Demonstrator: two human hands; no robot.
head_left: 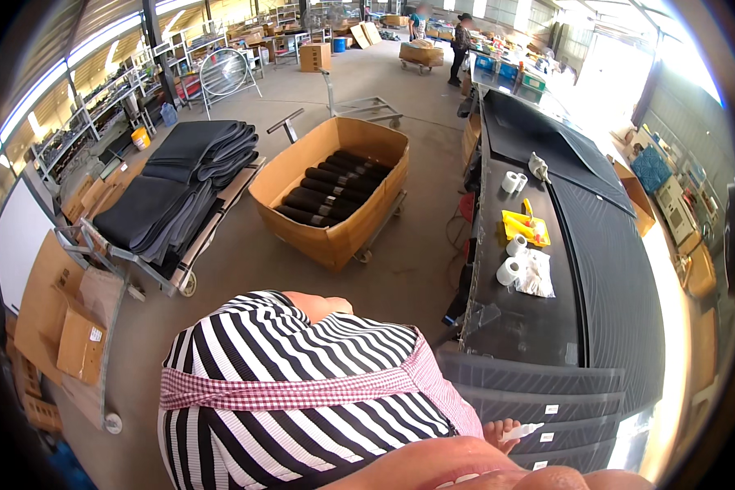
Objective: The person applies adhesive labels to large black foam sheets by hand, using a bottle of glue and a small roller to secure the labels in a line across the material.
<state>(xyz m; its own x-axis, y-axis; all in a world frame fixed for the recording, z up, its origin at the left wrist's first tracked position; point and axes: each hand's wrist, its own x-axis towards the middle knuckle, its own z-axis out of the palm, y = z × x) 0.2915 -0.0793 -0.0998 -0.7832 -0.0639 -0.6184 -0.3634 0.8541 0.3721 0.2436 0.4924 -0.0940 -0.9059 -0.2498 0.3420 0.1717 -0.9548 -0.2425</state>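
Note:
At the lower right, my right hand [496, 429] has its fingers closed round a small white squeeze bottle [520, 432] with a tapered nozzle pointing right. The forearm behind it is hidden by my body. Just beside the bottle, black flat sheets [498, 407] with small white labels lie overlapping at the near end of the worktable. My left hand is not visible; only bare skin of an arm [318, 306] shows beyond my striped clothing and pink checked apron band.
The black table [539, 327] holds white rolls [510, 271], a yellow tray [524, 229], a plastic bag [536, 273] and large black sheets [604, 269]. Left stand a carton of black rolls [327, 233] and a cart of folded black sheets [167, 196]. People [461, 49] stand far back.

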